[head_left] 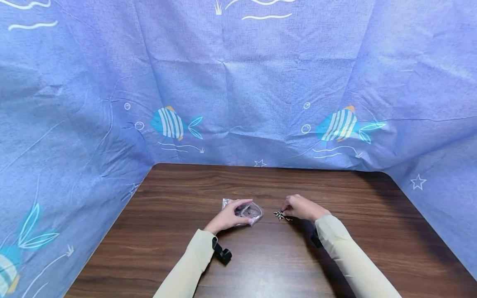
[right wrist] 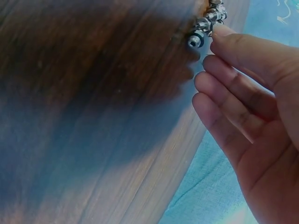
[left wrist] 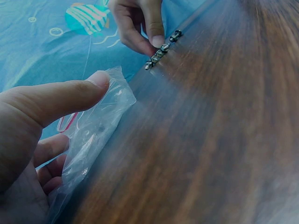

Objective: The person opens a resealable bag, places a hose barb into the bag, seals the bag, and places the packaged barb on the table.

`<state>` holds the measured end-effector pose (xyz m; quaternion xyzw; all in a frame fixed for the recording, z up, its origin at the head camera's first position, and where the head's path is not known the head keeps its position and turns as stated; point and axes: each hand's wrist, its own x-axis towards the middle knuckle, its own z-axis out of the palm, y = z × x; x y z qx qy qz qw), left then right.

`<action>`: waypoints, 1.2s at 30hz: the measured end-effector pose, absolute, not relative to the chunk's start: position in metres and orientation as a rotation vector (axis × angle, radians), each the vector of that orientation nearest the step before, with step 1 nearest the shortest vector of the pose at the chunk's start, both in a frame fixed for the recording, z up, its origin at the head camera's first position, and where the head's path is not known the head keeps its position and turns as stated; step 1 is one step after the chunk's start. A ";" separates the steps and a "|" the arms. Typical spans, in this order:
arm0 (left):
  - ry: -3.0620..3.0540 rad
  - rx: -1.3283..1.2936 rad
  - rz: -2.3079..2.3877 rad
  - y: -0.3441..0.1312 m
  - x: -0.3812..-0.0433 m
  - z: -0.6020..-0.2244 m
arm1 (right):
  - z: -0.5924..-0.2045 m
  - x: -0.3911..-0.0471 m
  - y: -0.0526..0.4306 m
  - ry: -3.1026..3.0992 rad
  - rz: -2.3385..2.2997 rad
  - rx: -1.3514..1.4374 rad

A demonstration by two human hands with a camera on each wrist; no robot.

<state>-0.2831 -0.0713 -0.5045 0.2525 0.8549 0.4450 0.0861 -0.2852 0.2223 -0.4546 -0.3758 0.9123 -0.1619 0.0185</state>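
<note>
In the head view my left hand [head_left: 229, 215] is at mid-table, its thumb and fingers bent round a clear plastic zip bag [head_left: 255, 212]. The left wrist view shows the thumb along the near side of the bag [left wrist: 100, 126], a red line by its mouth, and the other fingers curled behind it. To the right, my right hand [head_left: 301, 207] reaches down to a small pile of silver and dark metal pieces [head_left: 278, 215]. Its thumb tip meets the pieces [right wrist: 202, 31] in the right wrist view; the index fingertip is hidden there. Their exact kind is too small to tell.
Both hands work over a dark brown wood-grain table [head_left: 179, 186]. Behind it and at its sides hangs a blue cloth [head_left: 261, 91] printed with fish. A black strap [head_left: 222, 251] with a small device sits on the left wrist.
</note>
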 end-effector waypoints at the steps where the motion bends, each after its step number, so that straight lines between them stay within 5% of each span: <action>1: 2.547 0.753 1.327 -0.071 -0.283 -0.505 | -0.455 -0.285 0.222 2.835 -0.497 -1.173; 36: 2.531 0.738 1.332 -0.072 -0.283 -0.503 | -0.460 -0.288 0.221 2.868 -0.493 -1.361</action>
